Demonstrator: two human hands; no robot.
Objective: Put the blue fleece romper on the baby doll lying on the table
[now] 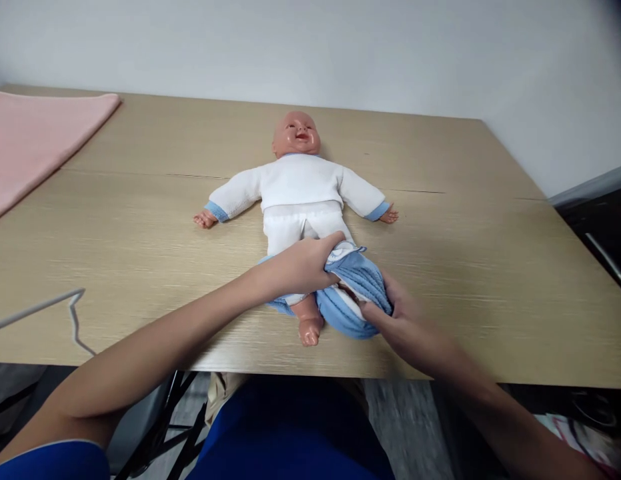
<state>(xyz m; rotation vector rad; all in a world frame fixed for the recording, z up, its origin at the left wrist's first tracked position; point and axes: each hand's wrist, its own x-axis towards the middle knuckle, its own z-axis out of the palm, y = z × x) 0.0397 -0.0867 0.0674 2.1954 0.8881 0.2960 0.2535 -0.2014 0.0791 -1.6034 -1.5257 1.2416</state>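
A baby doll (pixel 301 180) lies on its back on the table, arms spread, in a white top with blue cuffs and white bottoms. Bunched blue trousers (pixel 353 317) with a white lining surround the doll's leg on the right side; that foot is hidden in the cloth. The doll's other foot pokes out bare. My left hand (pixel 317 262) reaches across the doll's legs, its fingers closed on the upper edge of the trousers. At the right side of the bunch, my right hand (pixel 397 310) pinches the cloth, its thumb at the opening.
A pink cloth (pixel 40 140) lies flat at the table's left end. A white wire hanger (pixel 45 307) is near the front left edge of the wooden table (pixel 465 267). A wall runs behind the table. Under its front edge is a folding chair (pixel 145 420), partly hidden.
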